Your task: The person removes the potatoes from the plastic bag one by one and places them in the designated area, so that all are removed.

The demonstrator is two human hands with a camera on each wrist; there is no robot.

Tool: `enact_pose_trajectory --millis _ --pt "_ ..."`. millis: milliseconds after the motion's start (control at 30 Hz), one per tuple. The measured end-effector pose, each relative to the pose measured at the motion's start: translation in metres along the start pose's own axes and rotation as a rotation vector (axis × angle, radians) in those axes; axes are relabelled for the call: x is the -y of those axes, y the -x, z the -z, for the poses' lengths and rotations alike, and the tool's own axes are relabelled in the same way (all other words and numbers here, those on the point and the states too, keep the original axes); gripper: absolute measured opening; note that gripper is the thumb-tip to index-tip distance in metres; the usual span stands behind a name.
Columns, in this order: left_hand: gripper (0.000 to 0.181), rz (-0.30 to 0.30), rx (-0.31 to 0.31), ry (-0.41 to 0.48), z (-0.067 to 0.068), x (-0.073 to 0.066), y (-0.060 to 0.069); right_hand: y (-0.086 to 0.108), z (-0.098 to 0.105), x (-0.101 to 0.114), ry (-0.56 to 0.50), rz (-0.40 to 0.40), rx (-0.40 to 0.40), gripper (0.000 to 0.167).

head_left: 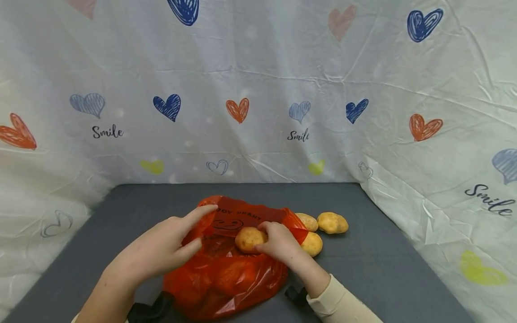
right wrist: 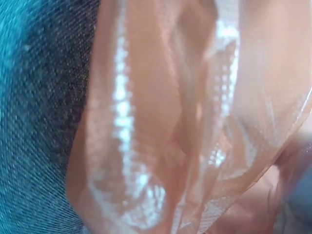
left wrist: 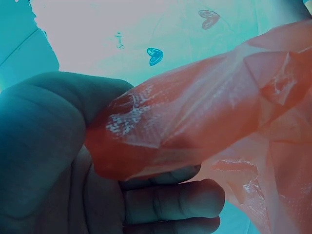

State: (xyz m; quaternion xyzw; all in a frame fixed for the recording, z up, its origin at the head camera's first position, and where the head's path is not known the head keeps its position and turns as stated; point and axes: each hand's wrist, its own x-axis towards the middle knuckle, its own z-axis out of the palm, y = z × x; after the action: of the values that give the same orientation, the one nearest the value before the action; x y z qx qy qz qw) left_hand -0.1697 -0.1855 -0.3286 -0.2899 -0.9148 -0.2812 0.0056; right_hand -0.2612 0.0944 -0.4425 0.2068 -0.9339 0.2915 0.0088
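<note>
A red plastic bag (head_left: pixel 226 287) with bulky contents lies on the table, its mouth facing up. Over that mouth, my right hand (head_left: pixel 282 244) grips a potato (head_left: pixel 248 239) between thumb and fingers. My left hand (head_left: pixel 155 249) is at the bag's left rim, with thumb and index finger spread apart. In the left wrist view, the bag's film (left wrist: pixel 180 117) passes between the thumb and the fairly straight fingers (left wrist: pixel 175 200) of that hand. Red film (right wrist: pixel 146 97) fills most of the right wrist view and hides the potato there.
Three more potatoes, one of them knobbly (head_left: pixel 333 223), lie on the dark table (head_left: pixel 375 260) just right of the bag. A white sheet (head_left: pixel 258 148) printed with hearts hangs behind the table and along both sides.
</note>
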Motion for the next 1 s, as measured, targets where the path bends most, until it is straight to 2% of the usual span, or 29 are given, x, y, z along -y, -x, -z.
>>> enact_pose_trajectory --millis 233,400,567,700,833,1000 --pt "0.068 -0.002 -0.01 -0.008 0.0 0.001 0.0 0.004 0.008 0.006 -0.007 -0.001 -0.006 0.044" --pt "0.069 0.012 0.0 -0.007 0.001 0.002 0.0 0.009 0.021 0.012 -0.056 0.025 -0.012 0.045" --pt "0.068 0.036 0.0 0.005 0.005 0.003 0.0 0.01 0.038 0.015 -0.148 0.07 -0.004 0.047" --pt "0.067 0.049 -0.009 -0.002 0.008 0.004 -0.002 0.014 0.052 0.018 -0.29 0.061 0.006 0.048" --pt "0.066 0.038 -0.006 0.005 0.007 0.005 -0.003 0.029 0.065 0.016 -0.389 0.032 0.0 0.048" --pt "0.066 0.029 -0.008 0.022 0.002 0.006 -0.001 0.048 0.085 0.012 -0.443 0.079 0.004 0.048"
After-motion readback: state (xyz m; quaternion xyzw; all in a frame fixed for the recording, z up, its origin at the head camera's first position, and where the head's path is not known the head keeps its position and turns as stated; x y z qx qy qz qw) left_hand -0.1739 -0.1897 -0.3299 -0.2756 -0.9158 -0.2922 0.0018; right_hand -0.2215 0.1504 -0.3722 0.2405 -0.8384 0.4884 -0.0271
